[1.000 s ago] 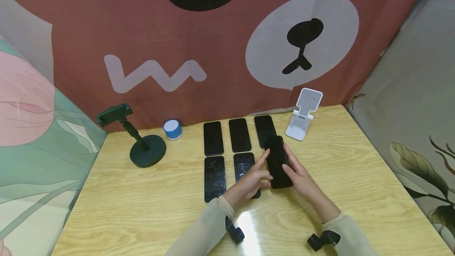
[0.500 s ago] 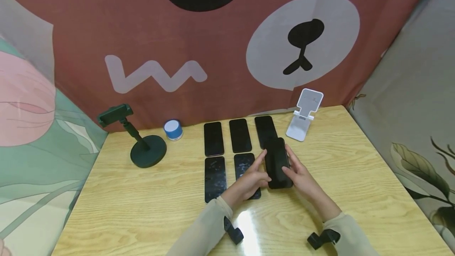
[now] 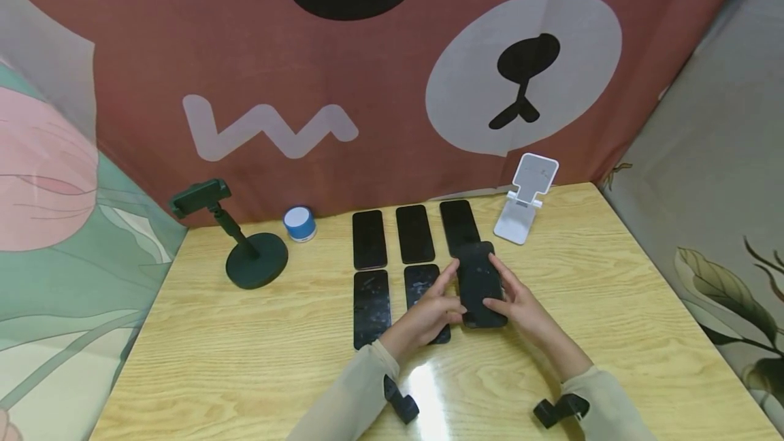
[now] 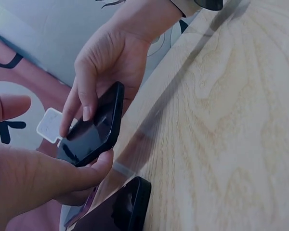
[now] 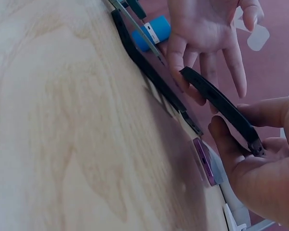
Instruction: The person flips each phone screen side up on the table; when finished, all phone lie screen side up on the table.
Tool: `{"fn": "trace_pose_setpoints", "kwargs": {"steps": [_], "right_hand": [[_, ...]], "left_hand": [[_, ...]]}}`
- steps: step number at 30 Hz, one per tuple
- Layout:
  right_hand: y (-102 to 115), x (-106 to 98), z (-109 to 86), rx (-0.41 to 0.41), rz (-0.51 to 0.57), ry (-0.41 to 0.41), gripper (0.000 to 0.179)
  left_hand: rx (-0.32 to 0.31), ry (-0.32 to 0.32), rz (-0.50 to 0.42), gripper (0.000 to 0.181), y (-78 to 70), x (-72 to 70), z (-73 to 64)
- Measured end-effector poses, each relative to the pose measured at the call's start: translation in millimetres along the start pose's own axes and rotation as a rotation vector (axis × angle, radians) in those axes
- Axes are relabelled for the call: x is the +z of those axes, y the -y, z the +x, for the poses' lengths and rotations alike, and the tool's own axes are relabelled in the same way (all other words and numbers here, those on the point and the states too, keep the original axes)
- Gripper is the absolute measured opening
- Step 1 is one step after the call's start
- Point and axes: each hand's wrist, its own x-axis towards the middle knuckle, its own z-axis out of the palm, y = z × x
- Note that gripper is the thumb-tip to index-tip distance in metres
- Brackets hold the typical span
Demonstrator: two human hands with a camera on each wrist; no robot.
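Observation:
A black smartphone (image 3: 480, 286) is held above the table, tilted, partly overlapping the back-right phone in the head view. My right hand (image 3: 520, 301) grips its right side, thumb over the front face and fingers along the edge and underneath. At the phone's left edge, my left hand (image 3: 431, 312) touches it with loosely extended fingers, spread in the right wrist view. Flat on the table lie several more dark phones: a back row with a left (image 3: 369, 239), middle (image 3: 415, 233) and right phone (image 3: 459, 226), and a front-left phone (image 3: 371, 309). My left hand partly hides the front-middle phone (image 3: 420, 279).
A white folding phone stand (image 3: 518, 213) stands at the back right. To the left are a dark green round-based phone stand (image 3: 254, 260) and a small blue-and-white cylinder (image 3: 299, 224). A patterned cloth (image 3: 392, 87) hangs right behind the wooden table (image 3: 275, 373).
The held phone has tilted and shifted slightly towards me, its face now looking greyer. My right thumb sits slightly lower on it. The phones on the table have stayed put.

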Motion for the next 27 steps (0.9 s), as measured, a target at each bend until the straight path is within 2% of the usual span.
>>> {"fn": "trace_pose_setpoints", "kwargs": {"steps": [7,15,18,27], "right_hand": [[-8.2,-3.1,1.9,0.014,-0.027,-0.012,0.085],[-15.1,-8.9,2.6,-0.009,-0.015,0.012,0.081],[-15.8,-9.9,3.2,0.006,-0.005,0.013,0.081],[-14.8,-12.5,2.4,0.032,-0.083,0.003,0.081]], "left_hand": [[0.021,-0.018,-0.035,0.088,2.5,3.9,1.7],[-0.029,-0.008,-0.037,0.088,4.5,6.7,0.7],[-0.036,-0.017,-0.03,0.089,6.7,6.7,2.0],[-0.068,-0.042,0.007,0.089,7.8,9.4,5.9]]}}
